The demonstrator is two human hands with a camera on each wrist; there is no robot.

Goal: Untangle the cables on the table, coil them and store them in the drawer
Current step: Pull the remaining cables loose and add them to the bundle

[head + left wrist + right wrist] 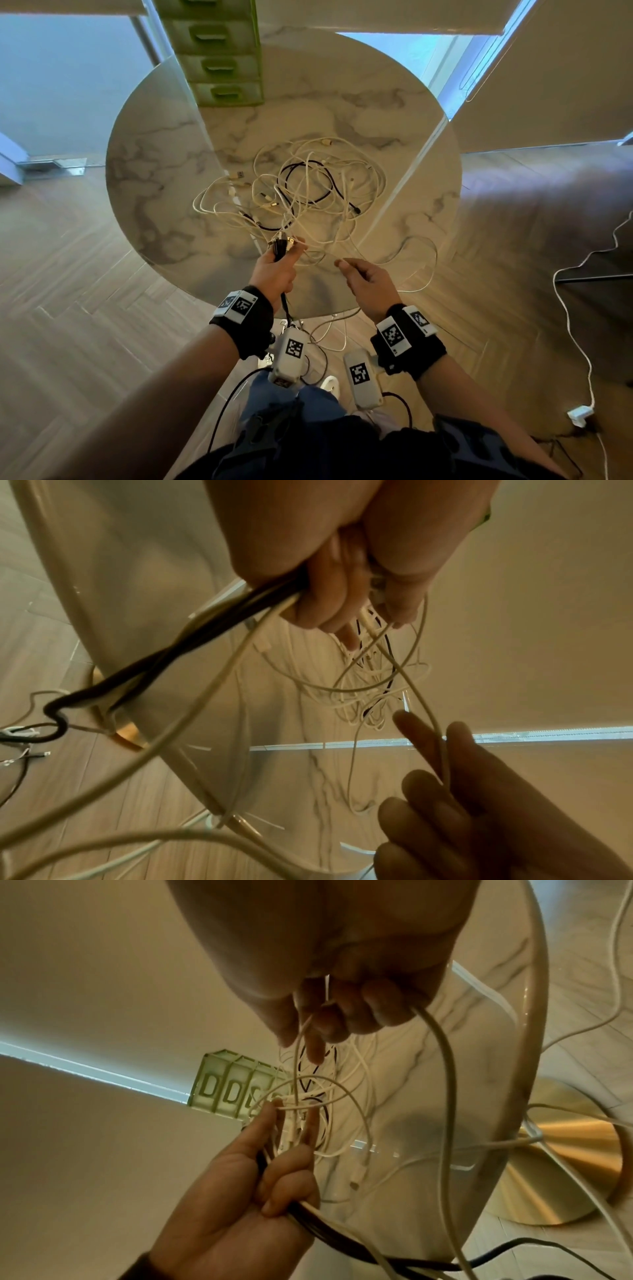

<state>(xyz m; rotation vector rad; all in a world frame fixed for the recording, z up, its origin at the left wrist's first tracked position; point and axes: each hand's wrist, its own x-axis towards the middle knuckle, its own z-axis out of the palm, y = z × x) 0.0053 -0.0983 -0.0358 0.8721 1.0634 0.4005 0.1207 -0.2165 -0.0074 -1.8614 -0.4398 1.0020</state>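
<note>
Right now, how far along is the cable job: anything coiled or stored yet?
Nothing coiled or stored. The pile of white and black cables is tangled on the round marble table, and the green plastic drawer unit shows its drawers closed. In hand: the left hand grips a bundle of cable ends; the right hand holds a thin white cable. Left: separating, coiling, storing.

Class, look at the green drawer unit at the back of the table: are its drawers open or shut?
Shut. On the green drawer unit, every visible drawer front sits flush with the frame, none pulled out; the cables lie tangled on the table.
</note>
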